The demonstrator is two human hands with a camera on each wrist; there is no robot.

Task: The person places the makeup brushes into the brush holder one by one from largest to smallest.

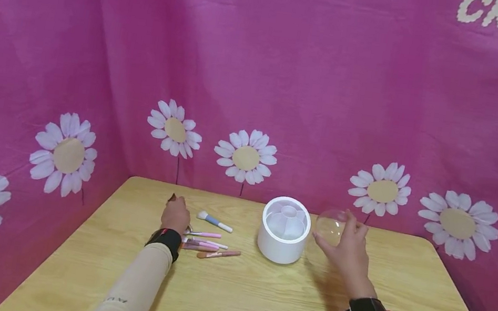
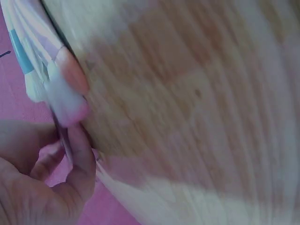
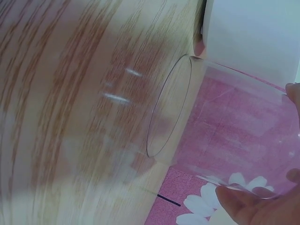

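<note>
On the left side of the table, my left hand (image 1: 175, 215) pinches a thin dark item (image 1: 172, 197) between thumb and fingers; its kind I cannot tell. Several makeup brushes lie just right of that hand, including a blue-and-white brush (image 1: 216, 221) and a brown one (image 1: 219, 254). Their soft heads (image 2: 70, 101) show close to the fingertips in the left wrist view. My right hand (image 1: 350, 249) grips a clear cylindrical cover (image 3: 234, 126) by one end, thumb and fingers on opposite sides. Left of this cover stands a white round organizer (image 1: 281, 245) with clear compartments inside.
A wooden table (image 1: 228, 301) runs back to a pink cloth backdrop (image 1: 289, 76) printed with white daisies. The organizer stands near the table's back edge, between the brushes and the clear cover.
</note>
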